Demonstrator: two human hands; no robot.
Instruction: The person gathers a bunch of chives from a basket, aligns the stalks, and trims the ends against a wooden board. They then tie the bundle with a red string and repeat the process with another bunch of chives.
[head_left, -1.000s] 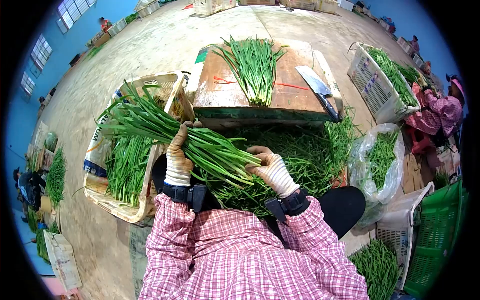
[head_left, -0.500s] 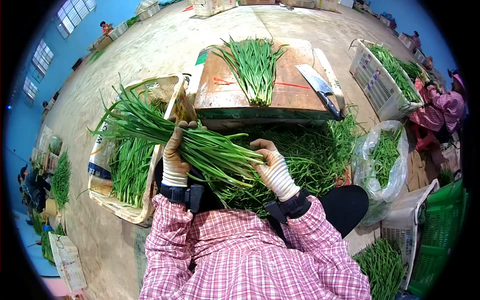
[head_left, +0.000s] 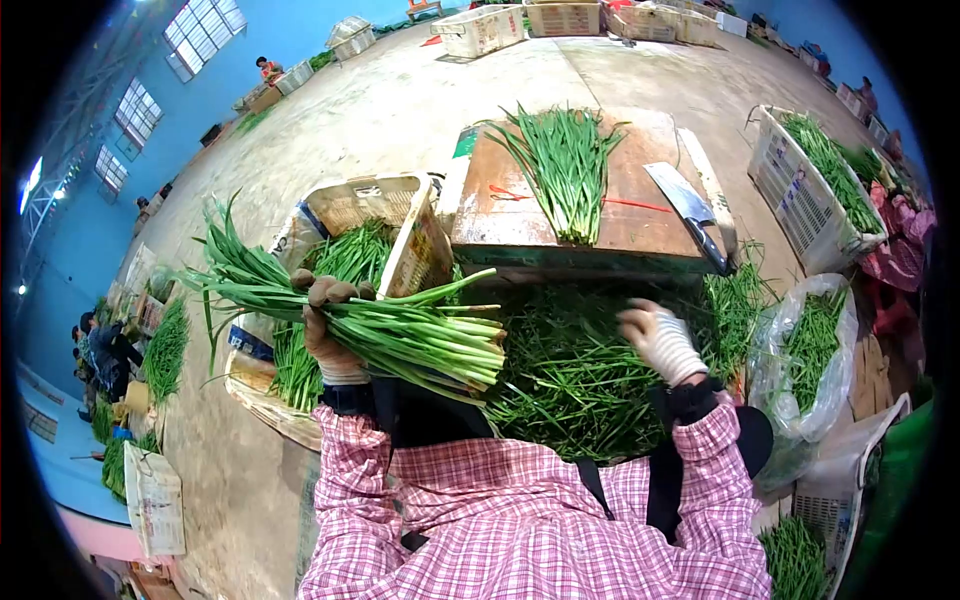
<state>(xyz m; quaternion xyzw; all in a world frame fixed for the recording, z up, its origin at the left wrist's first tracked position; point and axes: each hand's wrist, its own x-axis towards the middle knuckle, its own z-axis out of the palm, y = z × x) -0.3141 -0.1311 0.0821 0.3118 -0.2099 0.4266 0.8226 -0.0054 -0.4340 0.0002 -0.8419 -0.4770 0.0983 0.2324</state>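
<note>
Our left hand [head_left: 317, 330] is closed around a bunch of green stalks [head_left: 425, 335], gripping it partway along. The bunch is above the near edge of the left crate [head_left: 428, 240] and the loose greens [head_left: 590, 395], its long axis running left to right: leafy tops left, pale ends right, angled slightly toward us. Those ends point toward our right hand's side. Our right hand [head_left: 662, 342] is apart from them, over the greens, blurred, fingers loosely spread, with nothing we can see in it; the left is nearer the bunch. On the worktop [head_left: 490, 225], a second bunch [head_left: 568, 175] lies across a red tie [head_left: 637, 205], with a knife [head_left: 682, 195] to its right.
</note>
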